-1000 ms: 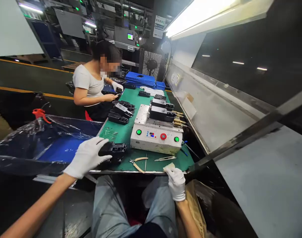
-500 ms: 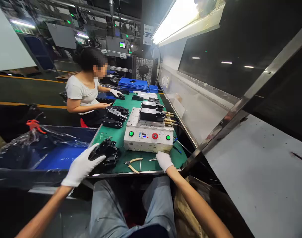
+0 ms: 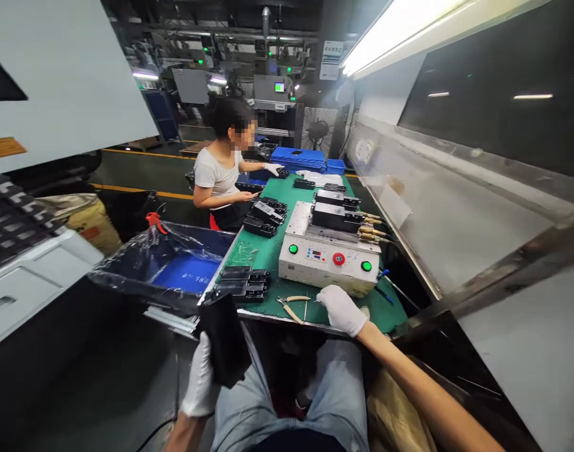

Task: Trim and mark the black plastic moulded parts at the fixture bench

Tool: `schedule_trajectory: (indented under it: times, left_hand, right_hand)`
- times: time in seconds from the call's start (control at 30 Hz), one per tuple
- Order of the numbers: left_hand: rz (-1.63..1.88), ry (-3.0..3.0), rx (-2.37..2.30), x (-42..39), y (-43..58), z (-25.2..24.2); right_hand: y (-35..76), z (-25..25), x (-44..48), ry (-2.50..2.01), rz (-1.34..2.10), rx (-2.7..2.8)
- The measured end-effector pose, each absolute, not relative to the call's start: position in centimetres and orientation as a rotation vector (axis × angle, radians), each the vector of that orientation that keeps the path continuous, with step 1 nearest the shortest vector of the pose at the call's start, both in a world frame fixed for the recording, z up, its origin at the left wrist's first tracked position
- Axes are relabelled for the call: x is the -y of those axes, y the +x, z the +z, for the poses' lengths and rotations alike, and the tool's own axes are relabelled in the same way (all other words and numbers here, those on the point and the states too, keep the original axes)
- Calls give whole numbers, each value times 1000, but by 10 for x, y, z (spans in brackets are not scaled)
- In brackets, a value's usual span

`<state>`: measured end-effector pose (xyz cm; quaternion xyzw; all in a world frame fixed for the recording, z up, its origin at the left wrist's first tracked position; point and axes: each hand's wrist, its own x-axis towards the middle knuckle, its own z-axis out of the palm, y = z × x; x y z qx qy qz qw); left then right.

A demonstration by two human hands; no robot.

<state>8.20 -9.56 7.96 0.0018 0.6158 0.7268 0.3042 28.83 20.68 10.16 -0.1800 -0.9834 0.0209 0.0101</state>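
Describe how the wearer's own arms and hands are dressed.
The left hand and the right hand each wear a plain white glove that ends at the wrist. Past the glove cuffs, the left forearm and the right forearm are bare. No sleeve, watch or band shows, and the gloves carry no visible markings.

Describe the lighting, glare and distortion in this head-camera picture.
Head view: the strip light is blown out white; the wide lens bends and tilts lines near the edges, as on the metal rail at right; the black part in the left hand sits in shadow, featureless.
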Motion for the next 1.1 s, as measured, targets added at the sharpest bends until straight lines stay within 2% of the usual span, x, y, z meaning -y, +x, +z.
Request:
schedule_trajectory:
  times: [0.1, 0.2, 0.37, 0.53, 0.7, 1.1]
  left_hand:
    - [2019, -239, -1368, 76, 93, 101]
    - [2175, -228, -1340, 55, 98, 121]
    - [2346, -210, -1411, 34, 110, 143]
    - [2401, -233, -1398, 28, 122, 149]
    - [2325, -234, -1387, 26, 131, 146]
    - [2447, -325, -1318, 21, 143, 163]
  right_hand:
    - [285, 112, -145, -472, 305, 2822]
    - [286, 125, -72, -345, 621, 2470]
    - [282, 136, -1, -526, 675, 2305]
    - [276, 125, 8, -685, 811, 2082]
    - [276, 125, 14, -712, 819, 2117]
    - [284, 140, 13, -756, 916, 2049]
